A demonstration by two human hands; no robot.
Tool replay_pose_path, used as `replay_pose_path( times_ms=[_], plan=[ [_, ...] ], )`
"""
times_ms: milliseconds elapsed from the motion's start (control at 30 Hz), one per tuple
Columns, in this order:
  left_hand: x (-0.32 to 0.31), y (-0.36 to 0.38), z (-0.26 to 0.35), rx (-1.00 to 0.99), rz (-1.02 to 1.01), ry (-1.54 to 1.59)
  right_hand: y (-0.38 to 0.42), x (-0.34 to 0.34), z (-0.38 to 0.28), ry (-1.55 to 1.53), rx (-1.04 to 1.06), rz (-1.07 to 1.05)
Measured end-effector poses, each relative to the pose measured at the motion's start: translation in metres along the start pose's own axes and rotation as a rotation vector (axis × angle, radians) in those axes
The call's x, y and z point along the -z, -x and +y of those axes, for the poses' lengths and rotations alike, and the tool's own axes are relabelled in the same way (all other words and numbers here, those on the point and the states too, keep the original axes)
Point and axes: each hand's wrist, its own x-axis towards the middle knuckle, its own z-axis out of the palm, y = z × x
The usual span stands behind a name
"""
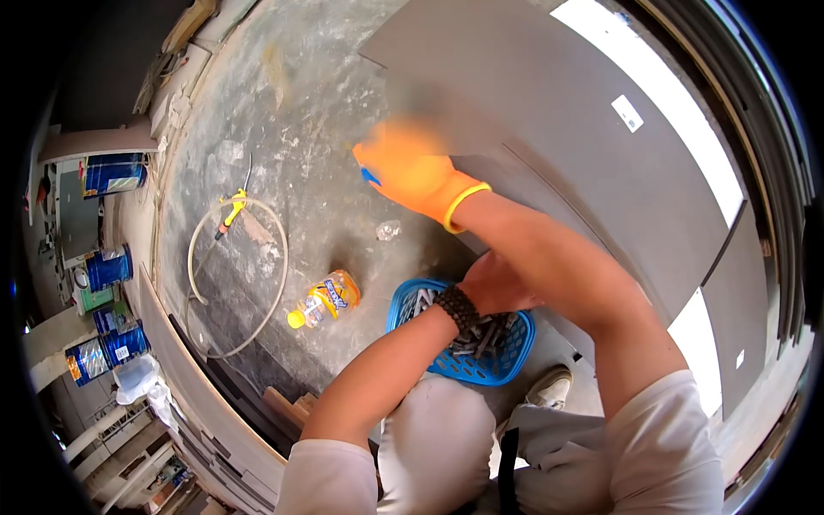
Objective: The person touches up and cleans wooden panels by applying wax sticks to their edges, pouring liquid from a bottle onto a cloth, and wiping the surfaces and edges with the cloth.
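Observation:
An orange glove with a yellow cuff covers my right hand (414, 172), which is stretched forward over the near left edge of a large grey-brown panel (549, 94). Motion blurs its fingers, so what they do cannot be made out. My left hand (499, 285) is bare, with a dark beaded bracelet at the wrist. It is over a blue plastic basket (481, 371) between my forearms, and its fingers are hidden under my right forearm. Small grey pieces (472, 336) fill the basket.
A bottle with an orange label (330, 296) lies left of the basket. Further left, a yellow air gun (233, 210) rests by a coiled hose (286, 257). Blue cans (107, 268) line the far left. My shoe (550, 388) is right of the basket.

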Motion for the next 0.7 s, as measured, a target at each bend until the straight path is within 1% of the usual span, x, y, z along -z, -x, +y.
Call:
replay_pose_path(
  times_ms=[33, 100, 167, 200, 233, 267, 300, 367, 400, 467, 500, 533, 567, 600, 633, 667, 700],
  plan=[
    [0.005, -0.006, 0.001, 0.012, -0.006, 0.016, -0.001, 0.005, 0.013, -0.010, -0.010, -0.094],
    [0.013, -0.007, 0.003, -0.278, 0.002, -0.296, -0.004, 0.003, 0.053, -0.097, -0.139, 0.039],
    [0.013, -0.007, 0.000, -0.262, -0.008, -0.307, -0.002, -0.001, 0.070, -0.028, -0.163, 0.130],
    [0.009, -0.004, 0.000, -0.275, -0.021, -0.311, 0.001, -0.004, 0.061, -0.032, -0.182, 0.119],
    [0.002, 0.003, -0.004, -0.154, -0.243, -0.293, 0.001, -0.003, 0.049, -0.037, -0.202, 0.109],
    [-0.002, 0.008, -0.010, -0.165, -0.245, -0.290, 0.003, -0.005, 0.029, -0.001, -0.146, 0.065],
    [-0.004, 0.011, -0.017, -0.109, -0.217, -0.203, 0.001, -0.002, 0.008, 0.039, -0.087, 0.022],
    [-0.008, 0.017, -0.017, -0.007, -0.189, -0.004, 0.002, -0.004, -0.021, 0.015, -0.048, -0.040],
    [-0.002, 0.011, -0.013, -0.038, -0.208, 0.010, 0.002, -0.004, -0.029, 0.029, -0.065, -0.053],
    [0.019, -0.009, 0.001, -0.261, -0.297, -0.181, 0.015, 0.001, -0.033, 0.032, -0.097, -0.053],
    [0.026, -0.011, 0.021, -0.135, -0.326, -0.180, 0.035, 0.009, -0.029, 0.022, -0.104, -0.049],
    [0.037, 0.003, 0.047, -0.001, -0.358, -0.175, 0.062, 0.019, -0.027, 0.072, -0.091, -0.079],
    [0.056, 0.021, 0.066, -0.052, -0.541, -0.255, 0.094, 0.030, -0.029, 0.110, -0.078, -0.114],
    [0.094, -0.008, 0.105, 0.249, -1.054, -0.095, 0.135, 0.047, -0.031, 0.120, -0.067, -0.088],
    [0.116, 0.008, 0.103, -0.040, -1.005, 0.051, 0.180, 0.066, -0.032, 0.133, -0.053, -0.054],
    [0.134, 0.001, 0.116, 0.122, -1.115, 0.246, 0.223, 0.083, -0.034, 0.085, -0.066, -0.048],
    [0.146, -0.038, 0.144, 0.343, -1.262, 0.316, 0.267, 0.104, -0.040, 0.122, -0.114, -0.067]
  ],
)
